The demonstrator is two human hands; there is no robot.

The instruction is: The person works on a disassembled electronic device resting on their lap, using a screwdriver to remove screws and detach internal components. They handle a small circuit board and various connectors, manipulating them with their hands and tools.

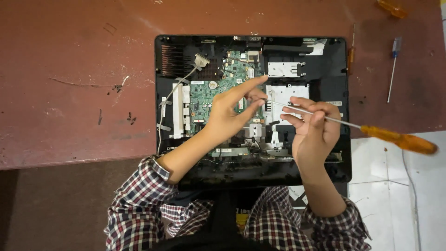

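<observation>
An opened black laptop base [332,83] lies on a reddish-brown table, its green circuit board [209,95] and white metal plates exposed. My right hand [313,125] grips the metal shaft of a long screwdriver with an orange handle [399,141]; the tip points left toward the middle of the board. My left hand [232,109] hovers over the board, index finger stretched out, thumb and middle finger pinched at the screwdriver tip [265,100]. Whether they pinch a screw is too small to tell. Plaid sleeves cover both forearms.
A blue-handled screwdriver [393,65] lies on the table to the right of the laptop, an orange-handled one [351,53] sits beside the laptop's right edge, and another orange tool [391,8] is at the top right. White floor tiles [395,186] show at lower right.
</observation>
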